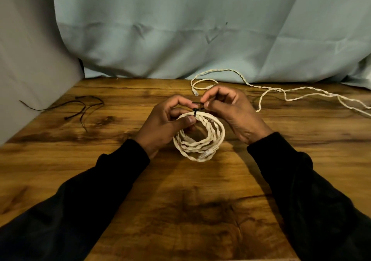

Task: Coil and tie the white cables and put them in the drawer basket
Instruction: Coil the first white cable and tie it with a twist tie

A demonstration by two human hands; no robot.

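A coiled white twisted cable (200,138) is held just above the wooden table (180,200) at its middle. My left hand (166,124) grips the coil's top left, thumb pressed on the strands. A thin black tie (195,109) wraps the top of the coil. My right hand (232,112) pinches the tie's end between thumb and forefinger. A second white cable (281,92) lies loose and uncoiled at the back right, one plug end (195,93) just beyond my fingers. No drawer basket is in view.
Several spare black ties (80,108) lie at the table's back left. A pale blue cloth (200,30) hangs behind the table, and a grey wall (30,80) borders its left side.
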